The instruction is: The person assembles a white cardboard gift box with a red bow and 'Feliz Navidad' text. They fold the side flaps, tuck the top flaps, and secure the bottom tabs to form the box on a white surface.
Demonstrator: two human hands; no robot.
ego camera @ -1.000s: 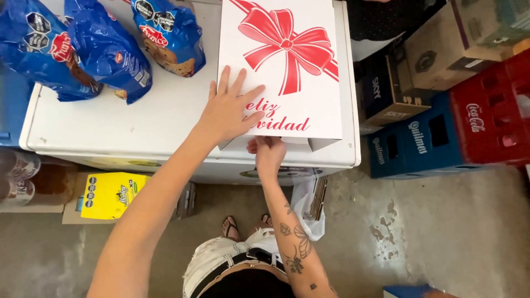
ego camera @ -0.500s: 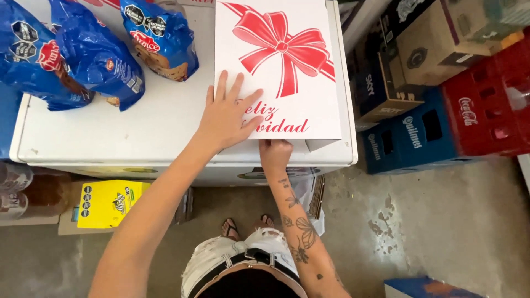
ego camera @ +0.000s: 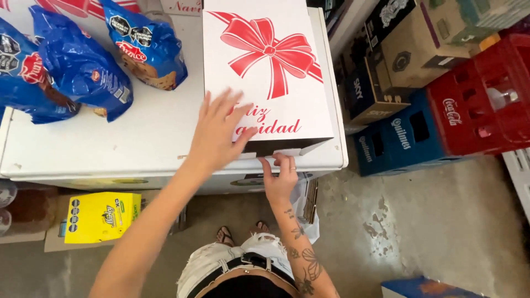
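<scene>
White gift box (ego camera: pixel 259 72), red bow print, lies on freezer lid (ego camera: pixel 110 143) at near right corner. Left hand (ego camera: pixel 218 135) flat, fingers spread, pressing top. Right hand (ego camera: pixel 280 176) pinches front flap. Risk: flap creases if forced.

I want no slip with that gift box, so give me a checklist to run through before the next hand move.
1. Left hand flat on the lid of the white cardboard box with the red bow print: ok.
2. Right hand fingertips at the box's near front flap: ok.
3. Flap fully tucked in: not ok, a dark gap shows under the lid.
4. Box fully supported on the white tabletop: ok.
5. Blue plastic bread bags apart from the box: ok.
6. Box contents: cannot tell.
</scene>
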